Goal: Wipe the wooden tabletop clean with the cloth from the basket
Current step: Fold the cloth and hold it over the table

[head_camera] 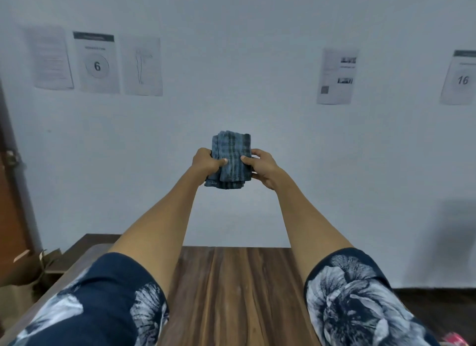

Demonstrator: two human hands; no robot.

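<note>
**A:** Where do you stand in the task?

**B:** You have the folded blue-grey checked cloth (231, 160) up in the air in front of the pale wall, well above the brown wooden tabletop (231, 289). Your left hand (206, 163) grips its left edge, thumb pressed across the front and fingers curled behind. Your right hand (262, 166) pinches the right edge the same way. Both arms are stretched out, so the cloth hangs between the two hands and touches nothing else.

**A:** So which step is that?

**B:** I'd judge the fetching is done and the wiping not yet begun: the cloth is in hand but far from the wood.

**A:** What does the next move ask of you?

**B:** Probably bringing the cloth down flat onto the tabletop. You may want to loosen a fold first for a broader wiping face, then let one hand press it and sweep along the grain.

**A:** And the basket, what's in it?

**B:** I can't say. No basket shows here. The only container-like thing is a brown cardboard box (38, 266) at the left beside the table, its flaps open, and its contents are hidden.
</note>
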